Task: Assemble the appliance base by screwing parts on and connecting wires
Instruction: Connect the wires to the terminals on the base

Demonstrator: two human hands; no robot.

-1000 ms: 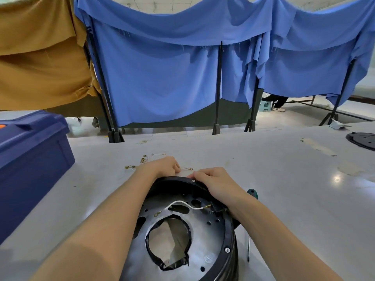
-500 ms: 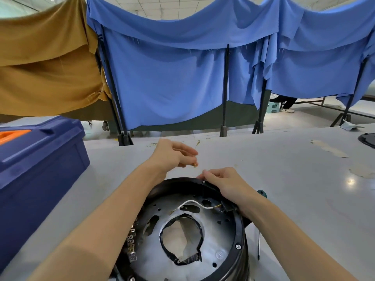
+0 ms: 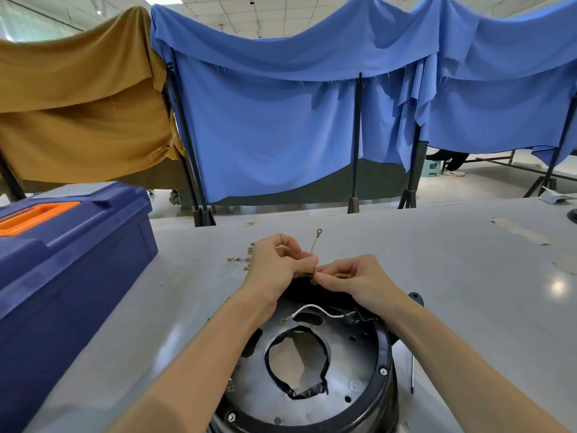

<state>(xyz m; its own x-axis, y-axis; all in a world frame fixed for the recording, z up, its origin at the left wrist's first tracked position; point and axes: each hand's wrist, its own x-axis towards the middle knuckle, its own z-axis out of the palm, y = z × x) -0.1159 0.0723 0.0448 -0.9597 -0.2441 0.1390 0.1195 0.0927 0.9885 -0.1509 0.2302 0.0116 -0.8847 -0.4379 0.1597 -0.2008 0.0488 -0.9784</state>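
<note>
Operator in view: two bare arms only, entering from the bottom edge of the frame.
Left forearm [image 3: 203, 354] at lower centre-left and right forearm [image 3: 452, 354] at lower right are both uncovered up to the wrist. Left hand [image 3: 276, 264] and right hand [image 3: 356, 279] at mid-frame are bare. Knuckle creases are readable; nail detail is too small to tell.

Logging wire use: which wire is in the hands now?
The ring-terminal wire, pinched between left hand and right hand; the white wire lies in the base.

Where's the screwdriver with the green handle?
In the head view, the green-handled screwdriver lies on the grey table, right of the round black appliance base.
</note>
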